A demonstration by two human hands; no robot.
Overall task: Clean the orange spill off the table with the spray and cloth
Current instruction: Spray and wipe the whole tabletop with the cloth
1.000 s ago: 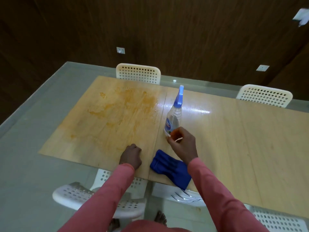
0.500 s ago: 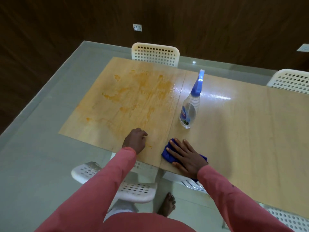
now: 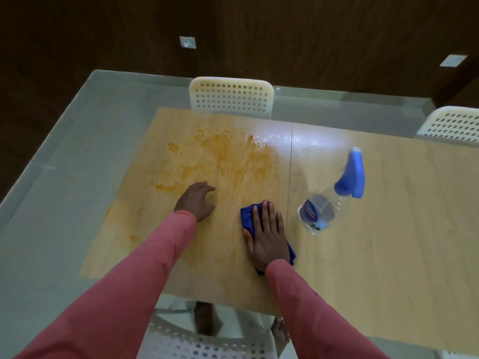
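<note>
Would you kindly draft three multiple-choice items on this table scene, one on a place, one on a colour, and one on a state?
1. Where does the spray bottle stand relative to the cloth?
A. left of it
B. right of it
C. on top of it

2. What colour is the cloth?
A. blue
B. white
C. green

3. How does the right hand meet the cloth?
A. lies flat on it, fingers straight
B. hovers clear of it
C. lifts it off the table

Answers: 1 B, the bottle stands upright on the cloth's right. 2 A, blue fabric shows around the hand. 3 A, the palm presses it onto the wood, near the orange spill.
</note>
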